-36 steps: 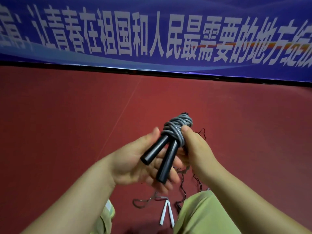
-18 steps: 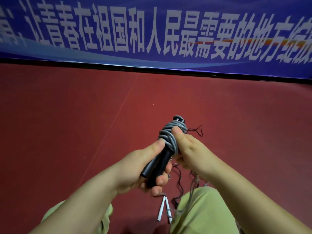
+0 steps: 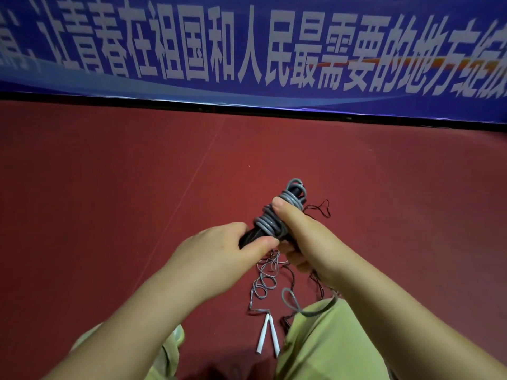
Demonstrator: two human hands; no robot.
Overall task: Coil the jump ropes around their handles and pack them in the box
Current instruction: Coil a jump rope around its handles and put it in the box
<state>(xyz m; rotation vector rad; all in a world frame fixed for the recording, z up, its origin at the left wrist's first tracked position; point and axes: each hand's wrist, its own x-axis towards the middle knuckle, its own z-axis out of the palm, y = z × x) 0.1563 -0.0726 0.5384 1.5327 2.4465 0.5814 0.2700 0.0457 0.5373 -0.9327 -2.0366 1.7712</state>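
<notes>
Turned over since earlier, left hand (image 3: 219,250) grips black handles (image 3: 251,235), right hand (image 3: 299,237) clamps grey rope coil (image 3: 270,220); slackening could unravel it.

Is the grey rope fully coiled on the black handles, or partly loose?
Partly loose. Most of the grey rope wraps the black handles, but a tail hangs down over the right knee.

I see the wound jump rope (image 3: 277,215) held above the floor (image 3: 109,187) between my left hand (image 3: 219,256) and right hand (image 3: 304,239), loose ropes (image 3: 264,281) lying below them between my knees, and a banner (image 3: 247,50) standing behind.
</notes>
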